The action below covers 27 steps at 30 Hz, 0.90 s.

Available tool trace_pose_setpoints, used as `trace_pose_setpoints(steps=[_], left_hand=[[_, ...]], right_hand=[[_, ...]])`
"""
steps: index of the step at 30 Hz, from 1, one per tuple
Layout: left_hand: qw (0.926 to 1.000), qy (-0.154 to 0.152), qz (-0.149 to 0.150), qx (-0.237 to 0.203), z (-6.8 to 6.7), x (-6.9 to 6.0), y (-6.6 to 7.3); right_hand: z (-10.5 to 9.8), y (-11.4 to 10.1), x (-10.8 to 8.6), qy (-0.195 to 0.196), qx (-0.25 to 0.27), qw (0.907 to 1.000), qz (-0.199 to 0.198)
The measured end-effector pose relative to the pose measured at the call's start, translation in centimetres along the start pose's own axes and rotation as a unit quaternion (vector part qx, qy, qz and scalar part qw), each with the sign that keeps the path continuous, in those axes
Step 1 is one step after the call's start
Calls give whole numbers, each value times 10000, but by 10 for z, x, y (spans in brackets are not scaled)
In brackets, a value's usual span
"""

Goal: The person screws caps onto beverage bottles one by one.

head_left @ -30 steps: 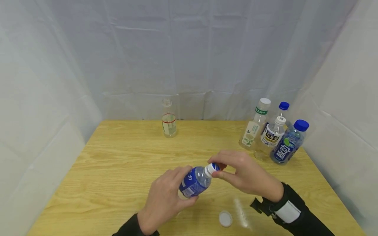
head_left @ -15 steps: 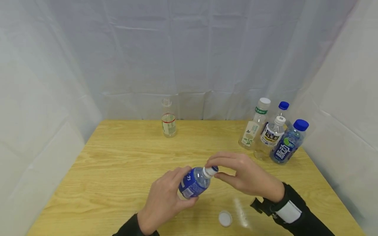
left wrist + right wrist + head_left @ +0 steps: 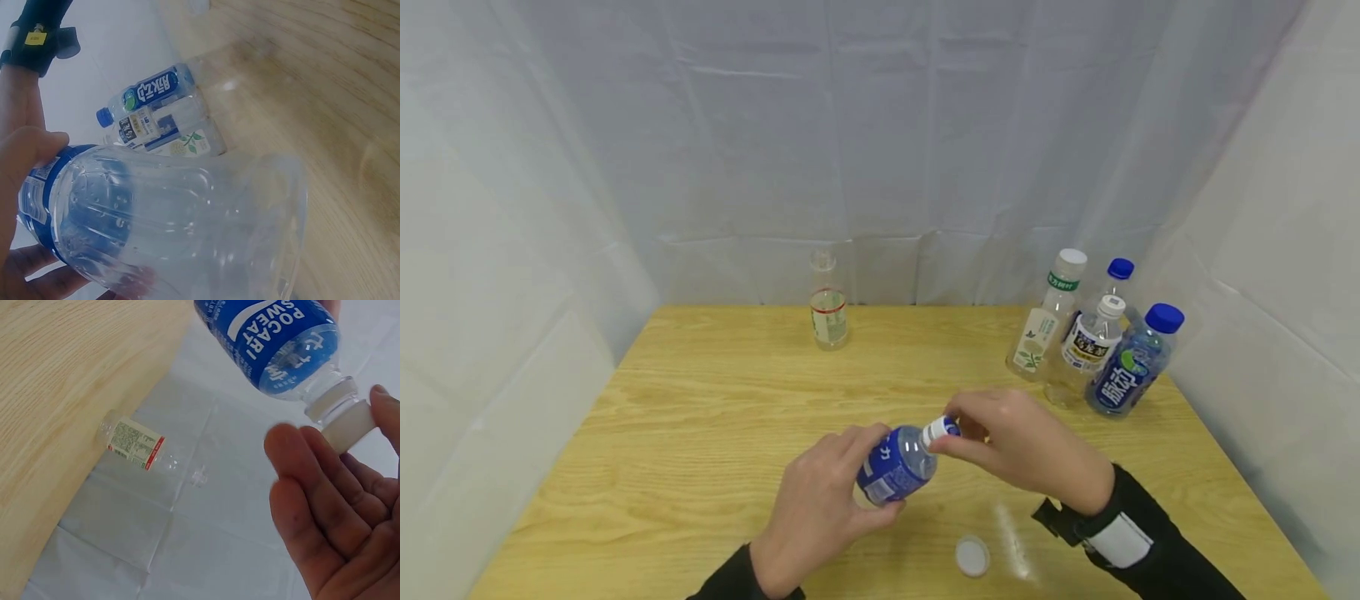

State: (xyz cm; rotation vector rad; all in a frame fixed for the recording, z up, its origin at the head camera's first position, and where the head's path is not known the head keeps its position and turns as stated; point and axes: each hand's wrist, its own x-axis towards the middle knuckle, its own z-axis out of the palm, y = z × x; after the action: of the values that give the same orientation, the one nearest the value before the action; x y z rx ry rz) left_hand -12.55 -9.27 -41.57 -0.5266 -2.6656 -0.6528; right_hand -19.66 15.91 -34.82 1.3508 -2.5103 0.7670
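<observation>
A clear plastic bottle (image 3: 917, 461) with a blue Pocari Sweat label is held tilted above the table, its neck toward the right. My left hand (image 3: 826, 487) grips it around the label and lower body; in the left wrist view the bottle's clear base part (image 3: 181, 219) faces the camera. At the neck, my right hand (image 3: 1022, 437) pinches the white bottle cap (image 3: 350, 427) between thumb and fingers. A clear gap shows between this cap and the white neck ring (image 3: 331, 399) in the right wrist view. Whether the threads still engage I cannot tell.
A loose white cap (image 3: 972, 556) lies on the wooden table (image 3: 715, 408) near the front. One uncapped bottle (image 3: 829, 321) stands at the back. Several capped bottles, among them a blue-labelled one (image 3: 1131, 375), stand together at the right. White sheets (image 3: 760, 150) hang around the table.
My right hand's fingers shift around the cap, loosening and pinching it again, with the wrist turned slightly. The left hand and bottle stay nearly still.
</observation>
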Motion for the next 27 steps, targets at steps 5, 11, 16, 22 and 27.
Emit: trace_pose_setpoints(steps=[5, 11, 16, 22, 27], left_hand=[[9994, 151, 222, 208, 2, 0, 0], [9991, 84, 218, 361, 2, 0, 0], [9990, 19, 151, 411, 1, 1, 0], [9988, 104, 191, 432, 1, 1, -1], [9988, 153, 205, 413, 0, 1, -2]], right_hand=[[4, -1, 1, 234, -557, 9982, 42], [10, 1, 2, 322, -859, 9958, 60], [12, 2, 2, 313, -912, 9953, 118], [11, 3, 1, 444, -974, 9943, 6], [0, 3, -4, 120, -224, 9997, 11]])
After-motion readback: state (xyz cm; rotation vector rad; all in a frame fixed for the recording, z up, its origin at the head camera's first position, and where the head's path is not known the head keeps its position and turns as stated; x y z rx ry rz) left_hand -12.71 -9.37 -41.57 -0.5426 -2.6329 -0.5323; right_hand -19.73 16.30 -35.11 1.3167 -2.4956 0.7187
